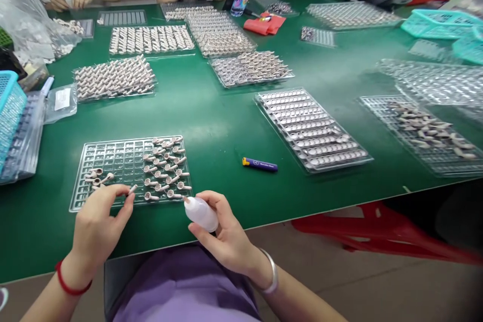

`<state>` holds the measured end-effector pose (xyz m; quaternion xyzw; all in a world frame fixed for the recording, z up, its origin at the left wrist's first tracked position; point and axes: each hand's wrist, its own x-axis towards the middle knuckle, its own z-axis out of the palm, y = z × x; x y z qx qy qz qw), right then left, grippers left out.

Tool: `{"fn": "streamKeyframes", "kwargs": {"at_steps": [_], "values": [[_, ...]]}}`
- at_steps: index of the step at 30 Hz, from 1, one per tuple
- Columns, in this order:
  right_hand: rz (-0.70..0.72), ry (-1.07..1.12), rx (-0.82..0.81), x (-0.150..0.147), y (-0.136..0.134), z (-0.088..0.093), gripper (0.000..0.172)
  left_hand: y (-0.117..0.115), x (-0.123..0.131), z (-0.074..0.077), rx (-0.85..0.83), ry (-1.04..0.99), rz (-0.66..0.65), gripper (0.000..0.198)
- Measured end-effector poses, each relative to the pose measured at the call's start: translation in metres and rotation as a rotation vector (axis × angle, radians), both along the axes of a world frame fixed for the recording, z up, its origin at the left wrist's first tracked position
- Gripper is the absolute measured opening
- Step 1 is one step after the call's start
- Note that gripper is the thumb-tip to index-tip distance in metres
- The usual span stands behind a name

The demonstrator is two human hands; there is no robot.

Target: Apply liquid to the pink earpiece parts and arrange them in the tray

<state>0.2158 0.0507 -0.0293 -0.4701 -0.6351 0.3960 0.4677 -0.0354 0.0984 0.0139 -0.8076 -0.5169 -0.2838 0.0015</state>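
Between the thumb and fingertips of my left hand (101, 224) is a small pale earbud-shaped part (132, 189), held low over a clear compartment tray (124, 161). The tray's right side carries several rows of such parts, round cups with short stems; a few more lie loose on its left side. My right hand (226, 234) grips a small white squeeze bottle (203, 214) with a narrow brownish tip. The bottle is tilted, its tip pointing up and left near the tray's front right corner.
A purple lighter (260, 164) lies right of the tray. Beyond it stands a tray of round white pieces (313, 131). Filled trays (115, 78) sit farther back, near two people's hands. A blue basket (11, 110) is at the left; a red stool (370, 231) is below the table edge.
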Motion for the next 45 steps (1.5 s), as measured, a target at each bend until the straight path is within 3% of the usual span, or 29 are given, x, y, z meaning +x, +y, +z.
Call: {"fn": "streamKeyframes", "kwargs": {"at_steps": [5,9,18,45], "values": [[0.064,-0.065,0.112,-0.005,-0.011,0.002,0.048,-0.043,-0.005,-0.012,0.073,0.106,-0.163,0.042],[0.141,-0.152,0.226,-0.008,-0.013,0.005,0.046,-0.059,-0.007,-0.022,0.071,0.145,-0.207,0.051],[0.184,-0.249,0.317,-0.008,-0.013,-0.001,0.047,-0.059,-0.003,-0.026,0.124,0.113,-0.206,0.045],[0.186,-0.247,0.336,-0.006,-0.014,-0.004,0.046,-0.058,-0.004,-0.029,0.117,0.095,-0.203,0.042]]}}
